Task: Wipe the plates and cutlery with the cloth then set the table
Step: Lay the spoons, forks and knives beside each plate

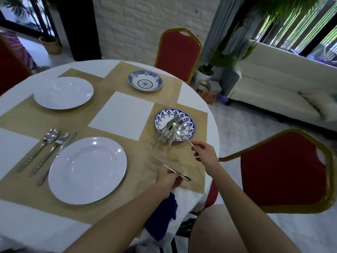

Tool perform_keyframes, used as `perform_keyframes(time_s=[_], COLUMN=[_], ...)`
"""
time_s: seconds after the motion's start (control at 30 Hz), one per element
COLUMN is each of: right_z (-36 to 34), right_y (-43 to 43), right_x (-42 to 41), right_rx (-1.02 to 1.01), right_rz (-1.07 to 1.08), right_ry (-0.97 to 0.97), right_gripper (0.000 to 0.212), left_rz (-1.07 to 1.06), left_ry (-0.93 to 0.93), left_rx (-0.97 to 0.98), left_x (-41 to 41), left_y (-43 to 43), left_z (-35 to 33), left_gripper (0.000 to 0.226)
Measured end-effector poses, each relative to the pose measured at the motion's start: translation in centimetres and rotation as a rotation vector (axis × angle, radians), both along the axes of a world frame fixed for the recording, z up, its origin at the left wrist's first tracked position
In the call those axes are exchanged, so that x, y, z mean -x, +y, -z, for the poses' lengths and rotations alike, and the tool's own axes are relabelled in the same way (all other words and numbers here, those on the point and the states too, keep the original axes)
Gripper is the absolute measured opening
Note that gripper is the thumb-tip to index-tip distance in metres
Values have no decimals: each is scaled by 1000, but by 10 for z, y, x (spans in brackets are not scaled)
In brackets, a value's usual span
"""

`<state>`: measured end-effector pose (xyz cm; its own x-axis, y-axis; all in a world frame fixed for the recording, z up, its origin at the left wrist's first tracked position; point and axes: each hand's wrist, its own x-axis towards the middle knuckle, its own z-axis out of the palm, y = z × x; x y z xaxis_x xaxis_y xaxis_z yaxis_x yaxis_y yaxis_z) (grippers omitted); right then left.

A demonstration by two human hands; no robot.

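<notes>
A round white table [16, 212] laid with tan placemats [127, 81] stood before red chairs [179, 55]. The left hand [168, 178] was closed around a fork [165, 166], its tines raised over the mat, and seemed also to pin the blue cloth [162, 216], which hung off the table edge. The right hand [203, 150] pinched the handle of a spoon [180, 133], its bowl over the heap of cutlery [166, 133] on the blue-patterned plate [191, 125]. A white plate [87, 170] sat near, with a knife, fork and spoon set [47, 148] just to its left.
</notes>
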<state>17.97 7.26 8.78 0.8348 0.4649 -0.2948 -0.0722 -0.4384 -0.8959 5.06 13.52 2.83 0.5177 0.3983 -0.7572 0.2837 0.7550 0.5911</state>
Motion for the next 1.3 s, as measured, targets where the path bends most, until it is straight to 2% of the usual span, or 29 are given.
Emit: perform_keyframes(time_s=[0.17, 0.33, 0.5, 0.57, 0.67, 0.8, 0.87, 0.93, 1.1, 1.2, 1.3], right_z=[4, 14, 24, 27, 31, 34, 33, 32, 44, 55, 63], right_y=[-13, -28, -37, -38, -38, -35, -32, -28, -18, -11, -4], right_x=[-15, -21, -26, -27, -26, -25, -25, -25, -16, -7, -3], right_rx=[-30, -44, -29, -31, -20, -15, -20, -11, 117, 225, 304], right_rz=[28, 33, 30, 32, 11, -29, -66, -143, -448, -493, -527], right_ry=[59, 128, 177, 187, 191, 185, 164, 114, -96, -244, -388], right_gripper=[20, 20, 18, 18, 18, 18, 17, 14, 17, 20, 20], left_rz=[-76, -168, -191, -173, -145, -154, -75, 39, 176, 292, 450], left_ry=[50, 53, 119, 98, 57, 116, 188, 259, 194, 235, 302], left_rx=[45, 159, 145, 152, 148, 120, -84, -437, -1146, -1365, -1559], left_x=[-23, -35, -35, -33, -32, -29, -23, -10, 46, 74, 89], left_y=[-14, -26, -26, -24, -21, -20, -21, -20, 7, 22, 32], left_z=[9, 12, 24, 25, 25, 21, 18, 13, 15, 37, 55], left_gripper=[20, 11, 8, 13, 31, 32, 26, 25, 17, 27, 49])
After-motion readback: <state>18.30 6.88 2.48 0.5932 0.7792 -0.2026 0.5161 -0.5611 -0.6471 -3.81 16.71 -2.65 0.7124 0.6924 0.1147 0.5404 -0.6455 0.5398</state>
